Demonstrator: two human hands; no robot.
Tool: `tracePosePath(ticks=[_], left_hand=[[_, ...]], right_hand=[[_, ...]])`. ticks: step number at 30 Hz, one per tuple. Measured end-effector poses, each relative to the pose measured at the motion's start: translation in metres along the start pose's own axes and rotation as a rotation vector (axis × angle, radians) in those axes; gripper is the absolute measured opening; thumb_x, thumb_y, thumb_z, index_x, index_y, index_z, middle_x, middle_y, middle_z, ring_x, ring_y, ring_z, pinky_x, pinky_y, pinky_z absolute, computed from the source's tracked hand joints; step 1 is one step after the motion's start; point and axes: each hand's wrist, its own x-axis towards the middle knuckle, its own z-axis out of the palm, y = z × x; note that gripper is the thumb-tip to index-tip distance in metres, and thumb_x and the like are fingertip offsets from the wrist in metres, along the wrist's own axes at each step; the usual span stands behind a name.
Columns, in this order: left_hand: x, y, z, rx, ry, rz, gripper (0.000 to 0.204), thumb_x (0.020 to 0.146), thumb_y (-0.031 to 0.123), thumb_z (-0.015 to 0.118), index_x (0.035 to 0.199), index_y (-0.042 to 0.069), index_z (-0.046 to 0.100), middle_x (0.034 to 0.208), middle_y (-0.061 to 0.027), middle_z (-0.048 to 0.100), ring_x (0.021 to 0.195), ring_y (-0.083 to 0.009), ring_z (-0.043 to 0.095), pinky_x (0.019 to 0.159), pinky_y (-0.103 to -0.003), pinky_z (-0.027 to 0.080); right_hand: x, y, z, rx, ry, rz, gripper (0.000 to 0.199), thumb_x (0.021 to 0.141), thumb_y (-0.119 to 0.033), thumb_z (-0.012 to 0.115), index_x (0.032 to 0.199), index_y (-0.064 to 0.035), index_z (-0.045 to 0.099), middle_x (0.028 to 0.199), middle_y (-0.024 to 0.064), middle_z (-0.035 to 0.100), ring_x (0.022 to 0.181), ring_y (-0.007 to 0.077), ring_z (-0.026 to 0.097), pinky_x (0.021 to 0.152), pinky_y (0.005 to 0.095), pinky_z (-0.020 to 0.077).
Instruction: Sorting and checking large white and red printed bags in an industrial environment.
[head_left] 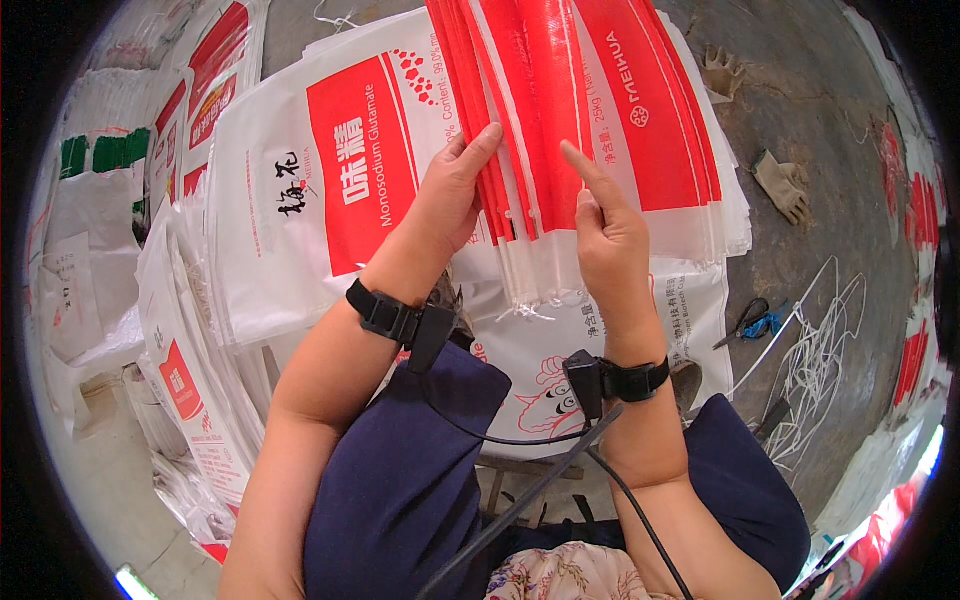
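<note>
Working remotely, I had the left hand over a stack at far centre, fingers clamped on the left edge of fanned red sacks; the right hand pointed its index finger, any grip impossible to tell. Squared edges, I judged, would serve best. White lettering and a round emblem marked the red.
</note>
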Motion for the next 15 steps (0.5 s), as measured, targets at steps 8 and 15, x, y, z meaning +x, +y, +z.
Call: tracePosePath(ticks=[8,15], left_hand=[[0.000,0.002,0.002,0.044,-0.010,-0.008,0.047,0.101,0.033,0.069,0.134,0.003,0.054,0.123,-0.0110,0.067,0.107,-0.0170,0.069,0.089,-0.033,0.059],[0.002,0.000,0.005,0.043,-0.005,0.004,0.051,0.102,0.038,0.066,0.135,0.002,0.053,0.124,-0.0095,0.067,0.109,-0.0160,0.068,0.090,-0.033,0.060]], right_hand=[[0.004,0.005,0.010,-0.374,0.066,-0.378,0.033,0.094,-0.005,0.061,0.126,-0.0028,0.068,0.105,0.0196,0.071,0.091,0.0307,0.071,0.079,0.0364,0.0551],[0.004,-0.004,-0.002,-0.183,0.085,-0.084,0.034,0.092,0.001,0.056,0.124,-0.0009,0.069,0.103,0.0206,0.069,0.092,0.0341,0.068,0.081,0.0395,0.0540]])
